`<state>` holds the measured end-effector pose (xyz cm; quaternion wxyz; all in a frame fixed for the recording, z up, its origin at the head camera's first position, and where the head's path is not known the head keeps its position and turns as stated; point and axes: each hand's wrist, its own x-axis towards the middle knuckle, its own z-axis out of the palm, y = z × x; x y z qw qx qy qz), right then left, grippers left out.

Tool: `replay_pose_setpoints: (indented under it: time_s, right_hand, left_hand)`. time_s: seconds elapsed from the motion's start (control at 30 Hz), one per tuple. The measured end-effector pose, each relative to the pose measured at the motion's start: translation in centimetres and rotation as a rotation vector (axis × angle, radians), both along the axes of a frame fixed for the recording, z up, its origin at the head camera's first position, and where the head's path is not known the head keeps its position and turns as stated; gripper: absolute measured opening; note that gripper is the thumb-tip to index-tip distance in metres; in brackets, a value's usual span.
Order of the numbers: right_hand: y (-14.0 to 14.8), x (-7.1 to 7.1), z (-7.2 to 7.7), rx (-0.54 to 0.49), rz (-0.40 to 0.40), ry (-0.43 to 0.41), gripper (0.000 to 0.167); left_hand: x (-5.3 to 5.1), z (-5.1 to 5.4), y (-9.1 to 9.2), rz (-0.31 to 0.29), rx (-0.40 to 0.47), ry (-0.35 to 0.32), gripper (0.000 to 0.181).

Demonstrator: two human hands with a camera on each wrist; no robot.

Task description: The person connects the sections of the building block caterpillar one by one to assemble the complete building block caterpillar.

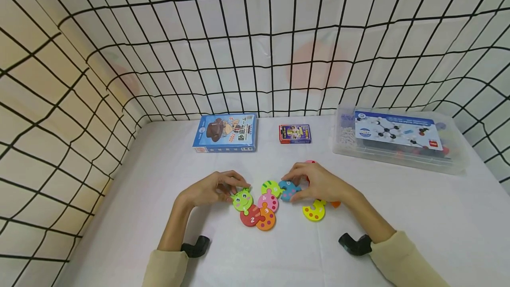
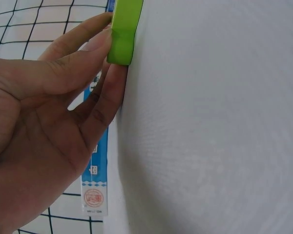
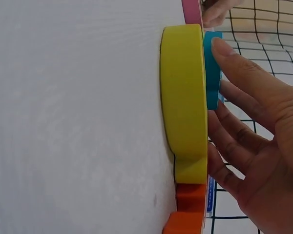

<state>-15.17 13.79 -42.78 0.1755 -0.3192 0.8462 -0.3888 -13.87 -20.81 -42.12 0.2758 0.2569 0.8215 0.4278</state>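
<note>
My left hand (image 1: 211,188) pinches the edge of the green caterpillar-head puzzle piece (image 1: 242,200) between thumb and fingers. From that head runs a curved chain: a red piece marked 2 (image 1: 249,219), an orange 3 (image 1: 266,223), a pink 4 (image 1: 268,203) and a green 5 (image 1: 271,187). Beside the green 5, my right hand (image 1: 320,183) pinches a blue spotted piece (image 1: 287,191), thumb at the near side. Whether the blue piece is fully seated against the 5 cannot be told. In the right wrist view, a yellow piece (image 3: 184,97) stands in front of the blue piece.
Near the right wrist lie the yellow piece and a partly hidden orange piece (image 1: 335,204). A red-pink piece (image 1: 311,161) peeks out behind the right hand. Farther back are a blue game box (image 1: 226,133), a small card box (image 1: 295,134) and a clear plastic case (image 1: 398,138). Black netting (image 1: 271,34) surrounds the table.
</note>
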Motion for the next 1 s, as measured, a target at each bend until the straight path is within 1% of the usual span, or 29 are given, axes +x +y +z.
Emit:
replay_pose_setpoints:
  time_s: [0.33,0.63,0.83,1.0]
  right_hand:
    - [-0.6,0.2,0.0,0.022,-0.038,-0.013,0.046]
    - [-0.7,0.3,-0.3,-0.004,-0.051,-0.011,0.047]
    - [-1.1,0.5,-0.2,0.037,-0.104,-0.002,0.046]
    - [-1.3,0.6,-0.2,0.064,-0.124,0.016,0.047]
  left_hand:
    - [0.0,0.0,0.0,0.000,-0.004,0.008,0.046]
    - [0.0,0.0,0.0,0.007,-0.001,0.001,0.047]
    - [0.0,0.0,0.0,0.012,-0.004,0.000,0.047]
    - [0.0,-0.1,0.0,0.010,-0.007,0.005,0.047]
